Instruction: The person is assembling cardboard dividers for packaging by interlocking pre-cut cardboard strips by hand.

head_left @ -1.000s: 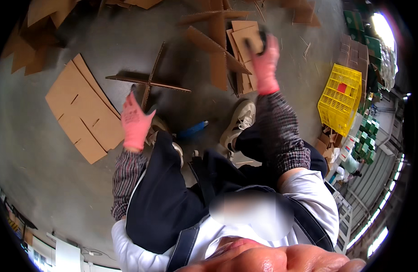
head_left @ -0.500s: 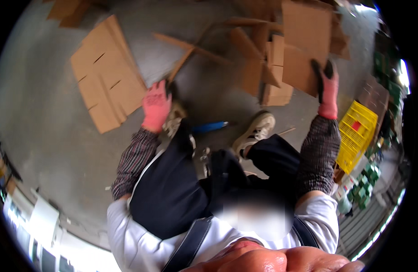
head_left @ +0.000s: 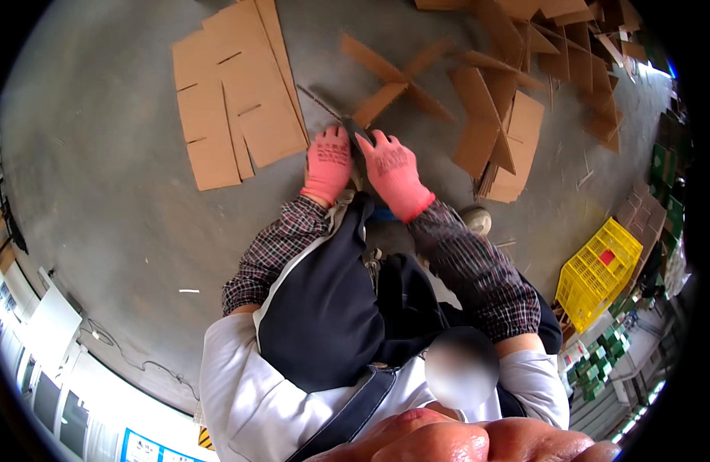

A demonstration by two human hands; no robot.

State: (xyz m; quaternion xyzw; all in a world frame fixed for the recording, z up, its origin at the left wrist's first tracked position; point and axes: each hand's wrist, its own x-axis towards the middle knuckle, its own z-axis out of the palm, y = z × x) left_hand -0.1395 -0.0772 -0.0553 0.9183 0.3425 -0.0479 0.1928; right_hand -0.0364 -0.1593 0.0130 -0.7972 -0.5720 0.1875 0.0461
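Note:
Two pink gloves with dark palms cover my hands, close together in front of my knees. My left hand point(head_left: 329, 163) has its fingers curled over a slotted cardboard sheet point(head_left: 319, 102), which shows only as a thin edge slanting to the far left. From the other side my right hand point(head_left: 395, 173) meets it, fingers bent and pressed near the same edge; their tips are partly hidden. Left of the hands, overlapping flat cardboard sheets point(head_left: 204, 127) with cut slits lie on the floor. Just beyond stands a crossed pair of cardboard strips point(head_left: 401, 81).
Interlocked cardboard dividers point(head_left: 482, 115) and a small cardboard stack point(head_left: 518, 142) stand to the right. More dividers point(head_left: 586, 73) spread at the far right. A yellow plastic crate point(head_left: 597, 273) is at my right side. My shoe point(head_left: 476, 221) shows beneath my right forearm.
My right hand has left the large cardboard piece at the far right and come in beside my left hand. The view has shifted; the crossed strips now stand apart from my left hand.

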